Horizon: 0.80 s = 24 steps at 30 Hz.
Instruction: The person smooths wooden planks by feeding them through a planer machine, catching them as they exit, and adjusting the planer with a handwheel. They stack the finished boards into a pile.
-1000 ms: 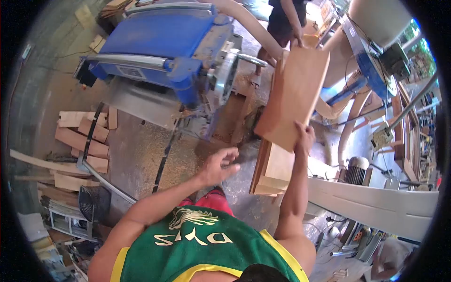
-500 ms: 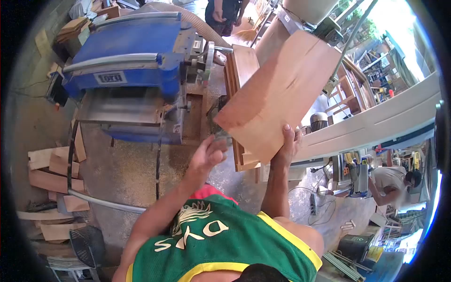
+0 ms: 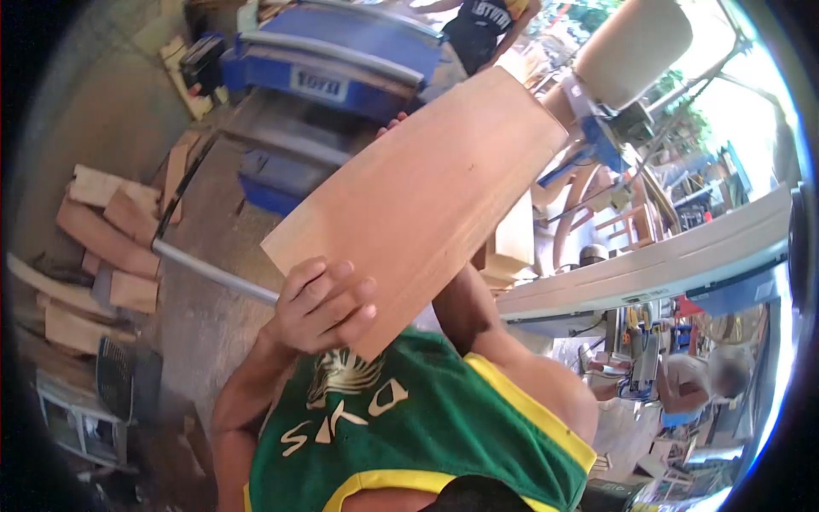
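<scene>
A broad, flat wooden board [image 3: 426, 196] slants across the middle of the head view, its near end close to my chest. My left hand [image 3: 328, 307] is closed on that near end, with bent fingers lying over the upper face. My right forearm passes beneath the board, which hides most of the hand. Only the fingertips of my right hand [image 3: 392, 125] show, curled at the board's far left edge.
Beyond the board stands a blue planer-like machine [image 3: 341, 60]. Wooden offcuts [image 3: 111, 230] are piled at the left. A long pale beam [image 3: 657, 247] crosses the right side. One person [image 3: 482, 34] stands behind the machine, another [image 3: 691, 375] works at lower right.
The board has swung lower and nearer to my chest. My left hand, empty before, now grips its near end. My right hand has gone from the near edge to underneath and farther out.
</scene>
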Each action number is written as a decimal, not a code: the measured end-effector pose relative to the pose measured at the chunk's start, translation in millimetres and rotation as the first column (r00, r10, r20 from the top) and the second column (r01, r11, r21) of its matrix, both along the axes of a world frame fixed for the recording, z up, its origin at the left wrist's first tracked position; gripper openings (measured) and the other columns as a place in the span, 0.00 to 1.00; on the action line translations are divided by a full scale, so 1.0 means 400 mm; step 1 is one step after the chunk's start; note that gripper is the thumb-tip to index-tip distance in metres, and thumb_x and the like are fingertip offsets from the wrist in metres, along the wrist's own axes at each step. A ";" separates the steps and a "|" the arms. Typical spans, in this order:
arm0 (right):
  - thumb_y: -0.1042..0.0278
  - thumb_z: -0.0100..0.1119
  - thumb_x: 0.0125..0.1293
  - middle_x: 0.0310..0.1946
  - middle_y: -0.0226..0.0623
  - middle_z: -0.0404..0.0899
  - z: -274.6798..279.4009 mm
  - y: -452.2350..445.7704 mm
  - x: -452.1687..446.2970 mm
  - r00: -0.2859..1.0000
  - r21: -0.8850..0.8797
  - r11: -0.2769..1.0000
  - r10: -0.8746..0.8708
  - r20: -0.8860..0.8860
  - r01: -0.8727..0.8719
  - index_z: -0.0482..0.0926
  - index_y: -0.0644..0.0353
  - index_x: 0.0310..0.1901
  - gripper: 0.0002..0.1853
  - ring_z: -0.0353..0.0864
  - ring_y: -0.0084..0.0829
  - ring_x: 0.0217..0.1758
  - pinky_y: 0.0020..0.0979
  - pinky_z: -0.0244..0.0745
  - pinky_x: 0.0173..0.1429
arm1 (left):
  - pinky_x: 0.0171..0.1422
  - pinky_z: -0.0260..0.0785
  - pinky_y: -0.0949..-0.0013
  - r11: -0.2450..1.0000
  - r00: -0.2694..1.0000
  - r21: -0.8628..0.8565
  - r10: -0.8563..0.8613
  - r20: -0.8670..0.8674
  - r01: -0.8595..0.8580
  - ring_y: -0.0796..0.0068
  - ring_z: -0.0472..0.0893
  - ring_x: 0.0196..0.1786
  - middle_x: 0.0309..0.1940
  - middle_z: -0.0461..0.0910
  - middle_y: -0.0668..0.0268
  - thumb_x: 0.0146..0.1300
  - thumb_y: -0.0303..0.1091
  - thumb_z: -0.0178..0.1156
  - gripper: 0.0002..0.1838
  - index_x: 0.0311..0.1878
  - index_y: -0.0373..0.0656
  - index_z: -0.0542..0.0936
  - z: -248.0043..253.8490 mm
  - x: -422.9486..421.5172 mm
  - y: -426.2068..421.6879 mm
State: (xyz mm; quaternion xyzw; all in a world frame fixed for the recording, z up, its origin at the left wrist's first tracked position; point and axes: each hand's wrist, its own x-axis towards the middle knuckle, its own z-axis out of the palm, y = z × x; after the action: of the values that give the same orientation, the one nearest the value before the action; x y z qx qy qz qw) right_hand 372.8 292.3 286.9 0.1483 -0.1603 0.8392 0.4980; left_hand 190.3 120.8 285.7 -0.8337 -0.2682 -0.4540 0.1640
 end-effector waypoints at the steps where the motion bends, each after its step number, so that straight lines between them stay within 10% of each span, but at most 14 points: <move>1: 0.46 0.43 0.78 0.70 0.43 0.67 -0.028 -0.019 -0.032 1.000 -0.021 0.999 0.023 -0.006 -0.024 0.60 0.57 0.74 0.31 0.64 0.40 0.74 0.45 0.55 0.80 | 0.64 0.70 0.53 0.999 0.999 -0.009 0.042 -0.001 -0.042 0.56 0.80 0.59 0.54 0.83 0.67 0.65 0.35 0.63 0.15 0.53 0.53 0.74 -0.007 -0.019 -0.026; 8: 0.47 0.46 0.77 0.71 0.45 0.66 -0.216 -0.048 -0.182 0.946 -0.006 0.990 0.136 0.293 -0.140 0.61 0.57 0.74 0.31 0.64 0.43 0.74 0.46 0.56 0.79 | 0.64 0.71 0.49 0.972 0.974 -0.077 0.225 0.037 -0.222 0.53 0.80 0.59 0.56 0.81 0.58 0.63 0.39 0.66 0.20 0.57 0.49 0.73 -0.138 -0.154 -0.131; 12: 0.37 0.50 0.71 0.73 0.49 0.62 -0.249 -0.028 -0.208 0.886 -0.333 0.943 0.135 0.443 0.023 0.57 0.61 0.74 0.41 0.62 0.47 0.75 0.49 0.53 0.80 | 0.64 0.72 0.55 0.707 0.596 -0.703 0.532 0.602 0.078 0.57 0.79 0.60 0.58 0.76 0.49 0.58 0.40 0.72 0.35 0.64 0.34 0.69 -0.231 -0.173 -0.160; 13: 0.30 0.49 0.68 0.75 0.49 0.59 -0.282 -0.026 -0.218 0.776 -0.280 0.951 0.077 0.626 0.131 0.55 0.65 0.75 0.48 0.58 0.48 0.77 0.51 0.49 0.81 | 0.63 0.73 0.58 0.726 0.254 -0.637 0.585 0.770 0.260 0.59 0.79 0.60 0.58 0.76 0.51 0.59 0.39 0.72 0.35 0.65 0.34 0.69 -0.246 -0.174 -0.145; 14: 0.36 0.56 0.68 0.67 0.53 0.70 -0.361 -0.014 -0.220 0.682 -0.250 0.943 0.035 0.731 0.220 0.60 0.69 0.71 0.45 0.73 0.47 0.67 0.48 0.67 0.71 | 0.62 0.74 0.60 0.762 -0.127 -0.511 0.597 0.792 0.397 0.61 0.79 0.59 0.58 0.77 0.54 0.61 0.39 0.71 0.34 0.65 0.33 0.69 -0.248 -0.173 -0.133; 16: 0.42 0.66 0.65 0.51 0.51 0.80 -0.388 0.017 -0.262 0.083 0.001 0.873 -0.048 0.995 0.488 0.66 0.72 0.62 0.40 0.83 0.38 0.47 0.37 0.81 0.50 | 0.62 0.74 0.59 0.744 -0.167 -0.483 0.607 0.777 0.461 0.62 0.79 0.59 0.59 0.76 0.56 0.63 0.37 0.69 0.33 0.67 0.35 0.67 -0.336 -0.212 -0.080; 17: 0.48 0.73 0.61 0.39 0.43 0.80 -0.416 0.040 -0.277 -0.013 0.140 0.834 -0.157 0.987 0.534 0.70 0.74 0.52 0.35 0.80 0.28 0.33 0.28 0.78 0.35 | 0.63 0.74 0.59 0.733 -0.278 -0.429 0.626 0.728 0.528 0.62 0.79 0.59 0.59 0.76 0.56 0.64 0.36 0.67 0.32 0.68 0.36 0.66 -0.384 -0.220 -0.058; 20: 0.45 0.72 0.61 0.38 0.45 0.80 -0.591 0.148 -0.310 -0.287 0.308 0.798 -0.177 0.941 0.517 0.70 0.75 0.47 0.35 0.81 0.29 0.36 0.29 0.78 0.37 | 0.65 0.73 0.57 0.732 -0.429 -0.336 0.641 0.636 0.593 0.61 0.78 0.60 0.60 0.76 0.57 0.66 0.33 0.65 0.31 0.69 0.37 0.65 -0.504 -0.200 -0.003; 24: 0.39 0.75 0.53 0.47 0.60 0.80 -0.655 0.234 -0.302 -0.321 0.269 0.825 -0.113 0.940 0.498 0.71 0.78 0.52 0.44 0.83 0.42 0.50 0.38 0.75 0.58 | 0.66 0.73 0.57 0.701 -0.527 -0.248 0.682 0.507 0.669 0.58 0.78 0.61 0.61 0.75 0.57 0.67 0.33 0.63 0.30 0.70 0.38 0.65 -0.500 -0.182 0.100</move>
State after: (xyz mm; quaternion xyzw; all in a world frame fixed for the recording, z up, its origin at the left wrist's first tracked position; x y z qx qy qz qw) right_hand 252.1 385.7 25.0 -0.6648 -0.4080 0.4777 0.4042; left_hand 117.6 160.7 85.8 0.0902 -0.4075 -0.7568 -0.5030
